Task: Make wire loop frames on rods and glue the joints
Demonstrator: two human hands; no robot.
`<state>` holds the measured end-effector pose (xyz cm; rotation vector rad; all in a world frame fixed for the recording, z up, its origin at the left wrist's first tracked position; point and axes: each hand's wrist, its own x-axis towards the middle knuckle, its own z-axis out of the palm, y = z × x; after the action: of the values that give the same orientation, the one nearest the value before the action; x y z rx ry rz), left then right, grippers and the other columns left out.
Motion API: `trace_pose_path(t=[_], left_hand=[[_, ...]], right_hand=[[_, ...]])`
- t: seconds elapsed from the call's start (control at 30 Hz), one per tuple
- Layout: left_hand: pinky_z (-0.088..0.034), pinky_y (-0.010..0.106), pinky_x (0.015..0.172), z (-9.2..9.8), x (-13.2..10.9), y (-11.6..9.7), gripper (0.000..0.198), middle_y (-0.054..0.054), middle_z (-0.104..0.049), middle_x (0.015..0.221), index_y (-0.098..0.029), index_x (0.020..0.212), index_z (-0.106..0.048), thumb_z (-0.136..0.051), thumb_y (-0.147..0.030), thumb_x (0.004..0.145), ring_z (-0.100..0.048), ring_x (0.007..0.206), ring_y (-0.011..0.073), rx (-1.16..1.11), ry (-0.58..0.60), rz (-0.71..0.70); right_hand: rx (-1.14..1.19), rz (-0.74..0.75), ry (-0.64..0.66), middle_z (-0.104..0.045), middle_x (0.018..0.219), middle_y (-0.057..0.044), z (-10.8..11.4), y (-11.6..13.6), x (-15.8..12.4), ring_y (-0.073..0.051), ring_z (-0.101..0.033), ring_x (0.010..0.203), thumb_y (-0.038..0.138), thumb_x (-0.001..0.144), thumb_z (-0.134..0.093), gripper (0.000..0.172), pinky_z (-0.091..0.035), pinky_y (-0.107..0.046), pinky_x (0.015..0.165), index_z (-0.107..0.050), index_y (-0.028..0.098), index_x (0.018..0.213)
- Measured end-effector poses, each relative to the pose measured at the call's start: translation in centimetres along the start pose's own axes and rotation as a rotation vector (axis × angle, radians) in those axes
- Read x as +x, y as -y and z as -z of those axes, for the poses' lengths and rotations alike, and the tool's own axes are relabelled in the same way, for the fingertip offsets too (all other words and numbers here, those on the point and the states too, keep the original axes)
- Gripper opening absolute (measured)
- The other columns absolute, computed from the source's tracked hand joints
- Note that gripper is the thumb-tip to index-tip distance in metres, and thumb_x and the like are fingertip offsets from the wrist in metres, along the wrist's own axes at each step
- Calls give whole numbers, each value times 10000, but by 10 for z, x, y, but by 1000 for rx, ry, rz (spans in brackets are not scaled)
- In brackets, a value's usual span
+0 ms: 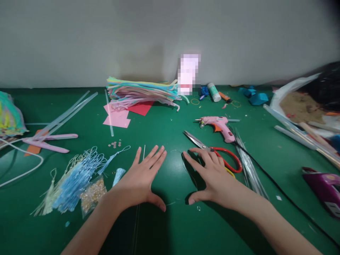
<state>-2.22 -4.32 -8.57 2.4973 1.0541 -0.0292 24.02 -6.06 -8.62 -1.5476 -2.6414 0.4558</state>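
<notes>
My left hand [143,177] is spread palm down over the green table, holding nothing. Close to its wrist lie blue tassels [75,184], a single short blue tassel [118,175] and a clear bag of gold-coloured beads [92,194]. My right hand [209,173] is also open, fingers apart, with nothing in it. Just beyond it rest red-handled scissors [202,143], their handles partly behind the hand. A thin curved wire or thread [190,171] lies by the right fingertips, and a small clear ring [198,208] sits near that thumb.
A pink glue gun [216,125] with a black cord [265,175] lies on the right, beside clear strips [245,163]. Pipe cleaners [143,92] are piled at the back on coloured paper [118,118]. A pink flat-armed tool [50,140] lies left, a purple object [322,189] far right.
</notes>
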Motion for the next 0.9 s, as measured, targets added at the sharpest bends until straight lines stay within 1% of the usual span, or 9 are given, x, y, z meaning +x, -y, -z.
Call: trace_pose_path(t=[0.07, 0.17, 0.27, 0.4, 0.53, 0.63, 0.77, 0.9], left_hand=[[96, 607, 1112, -2, 1, 1, 1334, 186, -114, 1577, -181, 1524, 64, -558, -861, 560, -80, 1454, 365, 1, 4, 1], [150, 592, 1100, -2, 2, 1, 1349, 185, -83, 1580, -171, 1518, 94, -542, -871, 556, -60, 1457, 356, -1, 21, 4], [160, 583, 1099, -2, 2, 1, 1347, 180, -73, 1583, -168, 1518, 95, -535, -873, 558, -51, 1459, 350, -5, 22, 2], [171, 563, 1103, -3, 3, 1, 1343, 179, -78, 1583, -176, 1518, 102, -536, -871, 562, -50, 1460, 344, -10, 17, -3], [196, 548, 1099, -2, 3, 0, 1353, 159, -51, 1589, -204, 1509, 145, -571, -853, 561, -10, 1463, 330, -26, 29, 10], [171, 535, 1116, 2, 1, 0, 1348, 121, -3, 1598, -228, 1496, 186, -586, -838, 574, 18, 1463, 321, -87, 47, 33], [88, 485, 1157, 11, -5, 2, 1309, 91, 61, 1598, -249, 1497, 189, -603, -802, 614, 59, 1457, 322, -186, 33, 62], [78, 511, 1154, 17, -8, 3, 1330, 97, 30, 1603, -270, 1505, 157, -623, -811, 573, 41, 1454, 346, -186, 11, 93]], right_hand=[[-60, 10, -37, -359, 1441, -204, -4, 1, -4, -465, -354, 1251, 792, 544, -658, 1127, -359, -625, 928, -334, 247, 1475], [-87, 33, -62, -357, 1457, -196, -11, 2, -9, -453, -345, 1262, 812, 545, -632, 1124, -341, -621, 939, -322, 269, 1479], [-84, 37, -75, -361, 1458, -195, -14, 3, -11, -448, -331, 1278, 823, 552, -612, 1117, -330, -619, 948, -322, 271, 1478], [-94, 34, -78, -387, 1440, -200, -12, 6, -9, -442, -348, 1270, 819, 551, -618, 1113, -341, -609, 942, -350, 245, 1466], [-137, 46, -87, -426, 1416, -208, -7, 10, -4, -437, -356, 1264, 831, 543, -608, 1112, -326, -613, 957, -406, 196, 1433], [-122, 74, -79, -419, 1423, -212, -7, 9, -4, -439, -349, 1270, 855, 525, -588, 1149, -328, -616, 962, -403, 179, 1436], [-92, 43, -89, -378, 1459, -193, -10, 7, -9, -444, -357, 1249, 868, 559, -540, 1131, -369, -617, 916, -348, 227, 1470], [-97, 7, -106, -361, 1479, -165, -8, 7, -13, -453, -371, 1214, 867, 567, -533, 1082, -391, -626, 875, -369, 277, 1460]])
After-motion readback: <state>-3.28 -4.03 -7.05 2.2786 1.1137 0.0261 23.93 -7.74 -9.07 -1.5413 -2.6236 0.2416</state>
